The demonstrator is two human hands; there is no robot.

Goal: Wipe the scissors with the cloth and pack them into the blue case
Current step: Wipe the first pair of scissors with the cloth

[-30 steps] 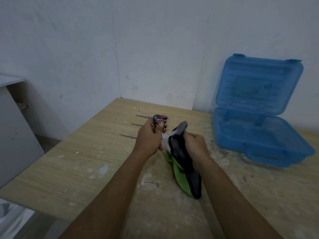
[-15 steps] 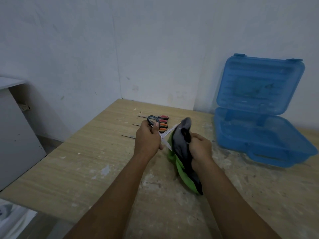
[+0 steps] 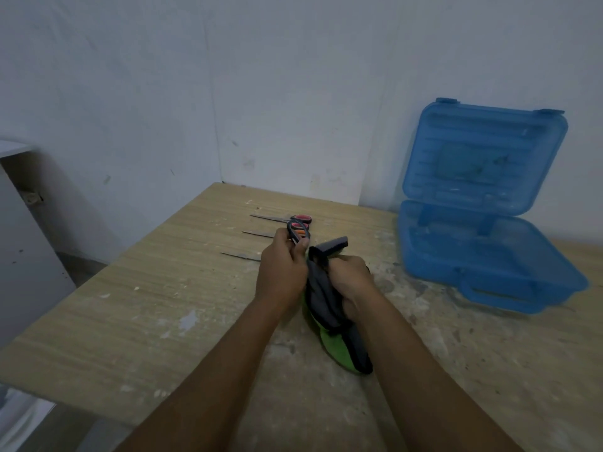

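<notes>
My left hand (image 3: 283, 272) grips a pair of scissors by the dark handle (image 3: 293, 234) above the middle of the wooden table (image 3: 130, 308). My right hand (image 3: 350, 277) holds a grey and green cloth (image 3: 329, 321) wrapped around the scissor blades, which are hidden inside it. The cloth's lower end hangs down to the table. The blue case (image 3: 483, 256) lies open at the right, its lid (image 3: 483, 161) leaning against the wall.
More scissors lie in a row on the table behind my hands: one with red handles (image 3: 301, 218), one with an orange handle (image 3: 298, 227), and a blade tip (image 3: 241, 255) to the left. A white cabinet (image 3: 19, 243) stands left of the table.
My right hand with the cloth has slid back up the blades toward the handle. The bare blade seen half a second ago is now covered.
</notes>
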